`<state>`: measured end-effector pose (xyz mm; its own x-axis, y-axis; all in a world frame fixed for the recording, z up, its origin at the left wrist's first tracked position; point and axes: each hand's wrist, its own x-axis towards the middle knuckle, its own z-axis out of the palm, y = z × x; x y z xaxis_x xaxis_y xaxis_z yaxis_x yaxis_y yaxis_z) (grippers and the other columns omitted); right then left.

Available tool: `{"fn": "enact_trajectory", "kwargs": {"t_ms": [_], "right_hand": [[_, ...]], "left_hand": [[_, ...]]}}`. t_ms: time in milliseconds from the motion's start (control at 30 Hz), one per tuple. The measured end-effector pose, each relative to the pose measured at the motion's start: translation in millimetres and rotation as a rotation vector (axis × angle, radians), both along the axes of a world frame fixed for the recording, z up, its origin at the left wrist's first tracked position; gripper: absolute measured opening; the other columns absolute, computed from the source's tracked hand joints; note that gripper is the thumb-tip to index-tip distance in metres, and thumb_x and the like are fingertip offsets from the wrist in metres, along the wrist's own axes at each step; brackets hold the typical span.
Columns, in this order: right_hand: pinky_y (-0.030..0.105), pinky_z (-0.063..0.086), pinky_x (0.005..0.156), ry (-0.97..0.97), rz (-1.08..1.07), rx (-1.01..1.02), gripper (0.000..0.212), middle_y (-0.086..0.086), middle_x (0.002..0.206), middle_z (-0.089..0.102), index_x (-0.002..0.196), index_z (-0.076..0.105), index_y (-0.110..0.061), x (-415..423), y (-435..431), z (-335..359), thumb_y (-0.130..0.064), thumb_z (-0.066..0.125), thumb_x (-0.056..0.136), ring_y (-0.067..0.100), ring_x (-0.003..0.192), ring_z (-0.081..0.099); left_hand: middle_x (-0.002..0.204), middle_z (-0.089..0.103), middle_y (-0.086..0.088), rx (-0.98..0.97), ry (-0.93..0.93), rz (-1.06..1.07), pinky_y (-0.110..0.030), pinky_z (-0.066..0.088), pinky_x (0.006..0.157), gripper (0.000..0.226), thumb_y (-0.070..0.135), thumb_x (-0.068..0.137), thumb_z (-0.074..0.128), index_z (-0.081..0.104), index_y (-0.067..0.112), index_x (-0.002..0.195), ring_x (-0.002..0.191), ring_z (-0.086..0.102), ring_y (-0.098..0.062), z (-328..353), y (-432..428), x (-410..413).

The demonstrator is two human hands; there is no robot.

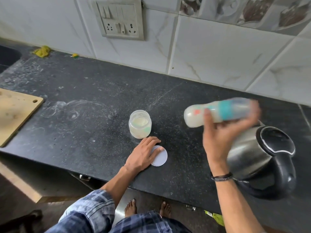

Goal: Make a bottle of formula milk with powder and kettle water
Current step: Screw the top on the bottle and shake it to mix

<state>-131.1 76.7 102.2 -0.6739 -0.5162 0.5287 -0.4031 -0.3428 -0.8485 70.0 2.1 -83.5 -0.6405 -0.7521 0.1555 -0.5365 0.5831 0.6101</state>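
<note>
My right hand (223,132) grips a baby bottle (217,113) with a teal collar, held sideways above the counter and blurred; milky liquid fills it. An open jar of pale formula powder (140,124) stands upright mid-counter. Just in front of it, my left hand (144,154) lies flat on the jar's white round lid (160,158), fingers spread. A steel kettle with a black lid and handle (264,158) stands at the right, partly behind my right forearm.
The dark stone counter (84,115) has powder smears. A wooden cutting board (15,111) lies at the left edge, a sink corner (8,56) at far left. A switch and socket panel (120,19) is on the tiled wall. Yellow scraps (42,51) lie by the wall.
</note>
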Motion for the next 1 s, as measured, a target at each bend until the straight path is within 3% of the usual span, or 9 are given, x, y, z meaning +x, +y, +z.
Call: {"fn": "enact_trajectory", "kwargs": {"t_ms": [67, 200, 267, 400, 567, 700, 867, 933, 1000], "right_hand": [[0.049, 0.061, 0.091, -0.024, 0.072, 0.222, 0.092, -0.021, 0.133, 0.056, 0.153, 0.028, -0.029, -1.0, 2.7, -3.9, -0.019, 0.089, 0.084, 0.015, 0.11, 0.07], [0.04, 0.061, 0.093, -0.084, 0.025, -0.107, 0.09, -0.015, 0.147, 0.05, 0.154, 0.023, -0.025, -10.3, 6.7, 10.6, -0.017, 0.086, 0.09, 0.025, 0.125, 0.065], [0.043, 0.06, 0.096, -0.016, -0.003, -0.129, 0.092, -0.019, 0.148, 0.047, 0.156, 0.017, -0.018, -12.4, 2.2, 6.6, -0.013, 0.083, 0.092, 0.021, 0.129, 0.061], [0.04, 0.063, 0.087, 0.058, 0.11, 0.3, 0.09, -0.039, 0.125, 0.057, 0.152, 0.031, -0.033, -3.2, 3.5, -1.0, -0.032, 0.09, 0.082, 0.008, 0.104, 0.072], [0.043, 0.06, 0.096, -0.058, 0.012, -0.1, 0.091, -0.008, 0.152, 0.045, 0.154, 0.018, -0.023, -4.5, -0.1, 7.4, -0.016, 0.084, 0.092, 0.025, 0.129, 0.063], [0.039, 0.063, 0.086, 0.053, 0.131, 0.321, 0.088, -0.035, 0.121, 0.06, 0.148, 0.032, -0.035, -3.3, -0.5, 3.8, -0.027, 0.09, 0.082, 0.008, 0.1, 0.073], [0.037, 0.061, 0.093, -0.068, 0.061, -0.083, 0.088, -0.019, 0.144, 0.052, 0.152, 0.024, -0.028, -7.4, 4.0, 9.5, -0.018, 0.086, 0.09, 0.026, 0.124, 0.066], [0.038, 0.06, 0.095, -0.044, 0.058, 0.016, 0.088, -0.028, 0.142, 0.05, 0.152, 0.023, -0.025, -5.3, 0.4, 1.9, -0.02, 0.085, 0.09, 0.016, 0.124, 0.065], [0.04, 0.061, 0.09, 0.037, 0.127, 0.305, 0.088, -0.043, 0.124, 0.055, 0.15, 0.032, -0.031, -2.6, 1.4, -4.1, -0.025, 0.089, 0.083, 0.005, 0.107, 0.07]], "left_hand": [[0.134, 0.052, 0.012, -0.003, 0.012, -0.001, -0.009, 0.024, 0.105, 0.045, 0.055, 0.106, 0.043, 0.058, 0.022, 0.131, 0.124, 0.046, -0.007, -0.1, 0.3, 0.0], [0.134, 0.053, 0.01, -0.011, 0.01, 0.003, -0.005, 0.02, 0.104, 0.043, 0.052, 0.106, 0.045, 0.059, 0.02, 0.131, 0.124, 0.046, -0.008, 1.4, -0.3, -1.5], [0.134, 0.054, 0.009, -0.009, 0.015, 0.003, -0.006, 0.021, 0.104, 0.043, 0.052, 0.106, 0.045, 0.059, 0.019, 0.131, 0.124, 0.045, -0.008, 1.3, -0.1, -0.6], [0.135, 0.052, 0.012, 0.007, 0.017, 0.002, -0.012, 0.027, 0.104, 0.047, 0.056, 0.105, 0.041, 0.058, 0.021, 0.132, 0.124, 0.045, -0.007, 1.0, 1.1, -0.4], [0.134, 0.053, 0.01, 0.011, 0.004, 0.002, -0.016, 0.03, 0.105, 0.043, 0.052, 0.106, 0.044, 0.059, 0.02, 0.131, 0.124, 0.046, -0.009, 2.9, -0.2, -1.3], [0.136, 0.051, 0.013, 0.033, 0.018, -0.003, -0.023, 0.035, 0.107, 0.049, 0.058, 0.105, 0.039, 0.057, 0.022, 0.133, 0.126, 0.044, -0.006, 2.5, 0.9, 0.6], [0.135, 0.055, 0.007, 0.025, 0.022, -0.007, -0.025, 0.036, 0.107, 0.047, 0.052, 0.105, 0.044, 0.059, 0.017, 0.132, 0.125, 0.046, -0.011, 7.8, 0.8, -1.4], [0.135, 0.055, 0.006, 0.03, 0.028, -0.007, -0.025, 0.036, 0.108, 0.047, 0.052, 0.105, 0.044, 0.06, 0.017, 0.132, 0.125, 0.046, -0.012, 7.7, 1.8, -0.1], [0.136, 0.055, 0.007, 0.034, 0.029, -0.006, -0.024, 0.035, 0.108, 0.05, 0.054, 0.104, 0.041, 0.059, 0.017, 0.132, 0.126, 0.046, -0.012, 8.2, 2.1, 0.6]]}}
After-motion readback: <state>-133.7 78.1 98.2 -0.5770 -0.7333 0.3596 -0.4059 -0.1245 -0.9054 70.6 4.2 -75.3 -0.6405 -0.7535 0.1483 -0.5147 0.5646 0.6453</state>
